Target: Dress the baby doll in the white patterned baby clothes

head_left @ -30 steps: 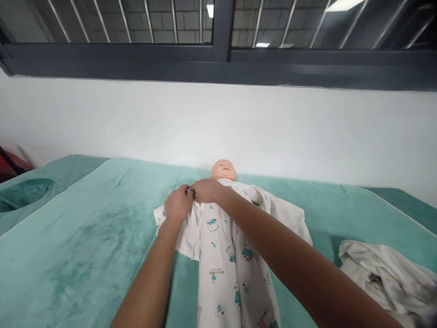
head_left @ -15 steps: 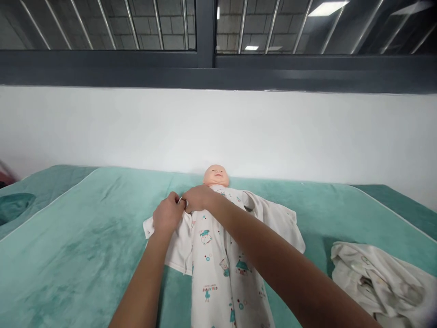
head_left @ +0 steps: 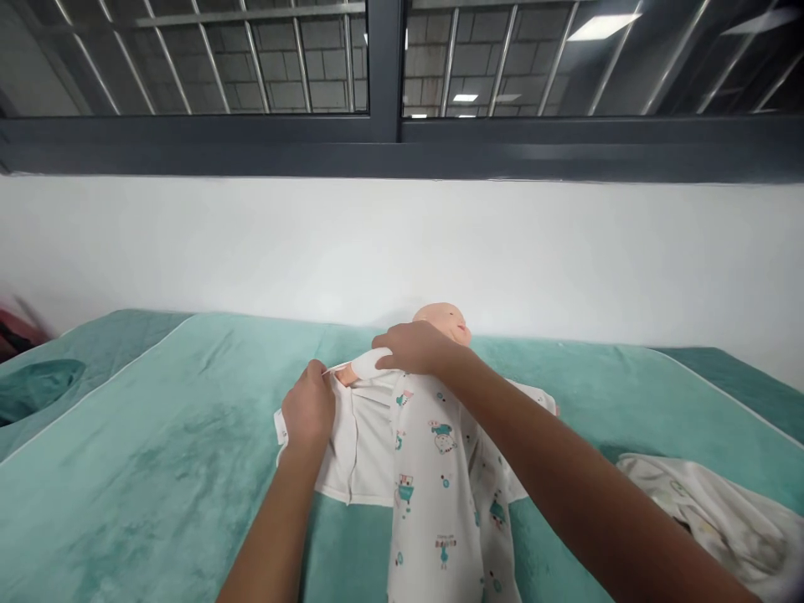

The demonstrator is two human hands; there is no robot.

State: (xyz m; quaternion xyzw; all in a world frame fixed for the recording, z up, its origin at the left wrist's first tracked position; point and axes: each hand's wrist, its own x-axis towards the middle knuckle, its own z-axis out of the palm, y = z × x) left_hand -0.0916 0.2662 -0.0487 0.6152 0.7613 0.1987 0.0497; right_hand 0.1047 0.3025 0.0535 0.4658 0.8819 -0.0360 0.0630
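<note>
A baby doll [head_left: 440,318] lies on its back, its head turned to the right. It wears a white romper [head_left: 433,469] printed with small figures, and a white shirt [head_left: 373,452] is spread beneath it. My left hand [head_left: 311,410] pinches the edge of the shirt near its sleeve. My right hand [head_left: 414,347] is closed around the doll's arm [head_left: 370,363], which is in a white sleeve. The doll's small bare hand [head_left: 345,375] points at the shirt edge beside my left fingers. My right hand and forearm hide the doll's neck and chest.
The doll lies on a green plush bed cover [head_left: 188,469]. A crumpled white cloth [head_left: 722,511] is at the right. Behind the bed stands a white wall [head_left: 314,251] under a dark window frame [head_left: 383,151]. A red item [head_left: 18,331] shows at the far left edge.
My right hand has moved right, apart from my left hand, and now has hold of the doll's arm. The doll has shifted right and its head has turned right. The view has tilted slightly.
</note>
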